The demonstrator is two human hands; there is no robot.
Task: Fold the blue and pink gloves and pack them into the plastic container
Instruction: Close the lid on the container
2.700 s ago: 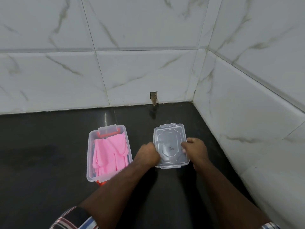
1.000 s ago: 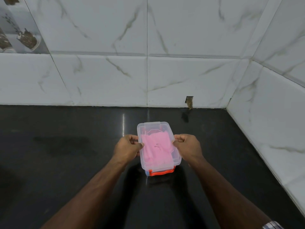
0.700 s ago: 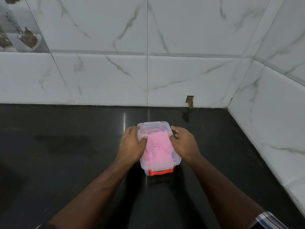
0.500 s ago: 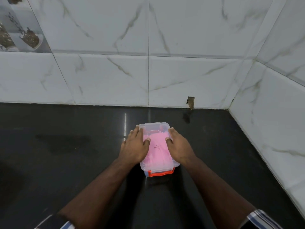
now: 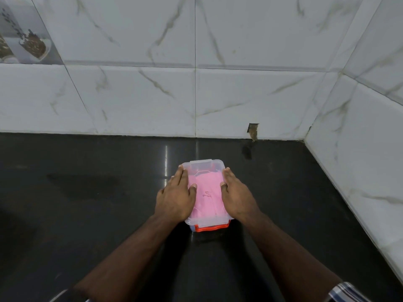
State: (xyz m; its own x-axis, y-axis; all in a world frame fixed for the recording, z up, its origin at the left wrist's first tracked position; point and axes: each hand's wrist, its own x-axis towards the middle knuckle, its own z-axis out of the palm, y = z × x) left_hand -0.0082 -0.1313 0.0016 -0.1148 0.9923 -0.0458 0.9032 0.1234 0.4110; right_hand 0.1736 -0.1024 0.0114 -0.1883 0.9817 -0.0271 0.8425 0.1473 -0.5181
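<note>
White marble-veined wall tiles [image 5: 239, 94] rise behind a glossy black counter [image 5: 87, 214], with a corner wall closing the right side; we have only the head view, and it looks down on the plastic container [image 5: 206, 171] sitting near the middle of the counter, its clear lid [image 5: 207, 221] laid on top; through the lid we see pink gloves [image 5: 207, 192] filling the box, while no blue glove is plainly visible; an orange latch [image 5: 210, 228] shows at the near end; our left hand [image 5: 176, 201] lies flat along the left edge of the lid, fingers straight and together, and our right hand [image 5: 236, 197] mirrors it on the right edge, both pressing down rather than gripping; we judge the box light and fairly stiff, its smooth plastic likely to slide on the polished stone, and the soft gloves may spring back against the lid; pressing at the rims, then taking the end latches, seems the surest hold.
</note>
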